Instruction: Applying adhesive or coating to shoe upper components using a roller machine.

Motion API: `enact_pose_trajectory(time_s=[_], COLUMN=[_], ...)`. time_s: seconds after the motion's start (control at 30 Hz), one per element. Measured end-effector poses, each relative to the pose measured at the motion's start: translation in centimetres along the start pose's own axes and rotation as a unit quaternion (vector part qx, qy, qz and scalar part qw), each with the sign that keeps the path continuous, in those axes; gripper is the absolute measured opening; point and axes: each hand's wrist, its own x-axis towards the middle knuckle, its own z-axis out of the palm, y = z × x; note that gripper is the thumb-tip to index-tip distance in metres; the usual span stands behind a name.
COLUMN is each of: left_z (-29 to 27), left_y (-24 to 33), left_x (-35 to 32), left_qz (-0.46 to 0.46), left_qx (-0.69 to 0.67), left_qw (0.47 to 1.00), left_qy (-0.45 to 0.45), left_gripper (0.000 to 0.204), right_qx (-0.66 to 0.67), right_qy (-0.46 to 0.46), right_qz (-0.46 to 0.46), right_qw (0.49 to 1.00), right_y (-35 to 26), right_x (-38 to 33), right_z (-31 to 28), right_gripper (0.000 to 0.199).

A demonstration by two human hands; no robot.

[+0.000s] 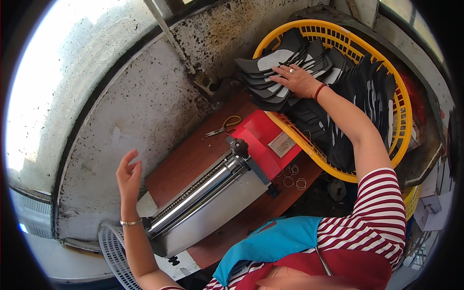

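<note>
While the right hand [297, 79] lies flat, fingers spread wide, on a stack of dark cut pieces [273, 77] in the upper middle of the frame, the left hand [128, 175] is raised at lower left, open and holding nothing, fingers loosely curved. The stack, dark grey with pale undersides showing, sits at the left end of a yellow plastic basket [401, 104] that fills the upper right; more dark pieces [360, 92] stand on edge in rows deeper in the basket. A red cord bracelet [319, 91] circles the right wrist; a thin metal bangle [130, 223] circles the left.

Centre frame: a roller machine [212, 203] with steel rollers and a grey metal body, set diagonally on a reddish-brown bench [193, 154]. A red housing [266, 137] caps its upper end, just beside the basket rim. Small snips with yellow handles [223, 125] lie on the bench above the machine, near the stained wall [145, 101]. A few loose rubber bands [292, 176] rest on the bench right of the machine. A white perforated basket [113, 251] shows at lower left. Striped sleeve and blue apron are at the bottom edge.
</note>
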Motion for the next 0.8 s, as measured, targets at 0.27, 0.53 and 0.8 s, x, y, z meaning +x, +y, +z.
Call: enact_pose_trajectory(time_s=[0.27,0.53,0.8], left_z=[25.1,41.9,44.4], left_y=[15.7,18.5,17.2], left_x=[14.4,20.9,20.7], left_qz=[0.317,0.232,0.221], left_qx=[0.027,0.379,0.231], left_qw=[0.938,0.861,0.908], left_qy=[-0.139,-0.249,-0.27], left_gripper=[0.036,0.054,0.047], right_qx=[-0.021,-0.023,-0.012], right_qy=[0.102,0.1,0.135], right_qz=[-0.064,0.028,0.059], right_qw=[0.993,0.994,0.989], right_y=[0.8,0.2,1.6], right_x=[0.0,-1.7,-1.6], right_z=[1.0,1.0,1.2], right_gripper=[0.043,0.052,0.056])
